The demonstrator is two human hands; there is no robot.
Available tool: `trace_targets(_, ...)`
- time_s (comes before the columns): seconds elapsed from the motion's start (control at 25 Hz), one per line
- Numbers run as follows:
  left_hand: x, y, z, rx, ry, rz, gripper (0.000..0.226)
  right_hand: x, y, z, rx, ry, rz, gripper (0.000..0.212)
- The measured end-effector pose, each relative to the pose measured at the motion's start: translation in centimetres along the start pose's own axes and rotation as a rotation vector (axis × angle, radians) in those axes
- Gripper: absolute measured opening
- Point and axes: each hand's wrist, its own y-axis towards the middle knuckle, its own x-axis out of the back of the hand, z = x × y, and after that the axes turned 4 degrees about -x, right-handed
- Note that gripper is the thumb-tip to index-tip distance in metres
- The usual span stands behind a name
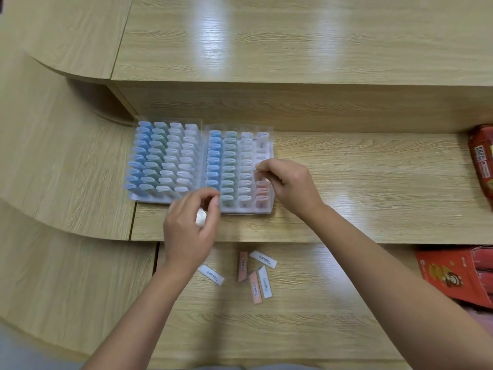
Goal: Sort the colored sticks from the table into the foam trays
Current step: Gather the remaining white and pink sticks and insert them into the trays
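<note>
Two foam trays lie side by side on the wooden table. The left tray (141,200) is full of blue, green and white sticks. The right tray (271,194) holds blue, green, white and a few pink sticks. My right hand (289,184) hovers over its rightmost column and pinches a whitish stick (258,166) at the fingertips. My left hand (190,225) sits at the right tray's near left corner, fingers curled round a white stick (200,217). Loose sticks lie nearer to me: a white stick (211,274), a pink stick (242,266), another white stick (263,259), and a pink and white pair (260,285).
A raised wooden shelf (293,97) runs behind the trays. Red packaged goods (481,161) sit at the right edge, and an orange-red box (453,276) stands lower right. The table (373,182) has bare wood to the right of the trays.
</note>
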Motion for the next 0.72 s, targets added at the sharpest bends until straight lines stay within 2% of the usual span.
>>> trace_targets(0.12, 0.0, -4.3, 1.5, 0.063, 0.065, 0.120, 0.021, 0.0, -0.8, -0.7, -0.036, -0.037, 0.039, 0.008)
trace_targets(0.28, -2.6, -8.0, 3.8, 0.110, 0.193, 0.405, 0.019, 0.3, -1.4, -0.3, -0.025, -0.069, 0.093, 0.017)
trace_targets(0.4, -4.6, -9.3, 4.7, 0.216, 0.258, 0.495, 0.009, 1.2, -1.7, 0.8, -0.026, -0.116, 0.023, 0.016)
trace_targets(0.56, -6.7, -10.2, 4.4, 0.333, 0.340, 0.546, 0.024, 2.0, -7.6, 2.6, -0.227, -0.094, -0.172, 0.018)
trace_targets(0.64, -8.0, -10.7, 5.2, 0.387, 0.402, 0.607, 0.029, 0.3, -12.4, 3.5, -0.338, -0.084, -0.117, 0.015)
trace_targets(0.72, -9.1, -11.6, 6.3, 0.411, 0.429, 0.660, 0.029, -2.6, -16.9, 4.0, -0.519, -0.089, 0.061, 0.013)
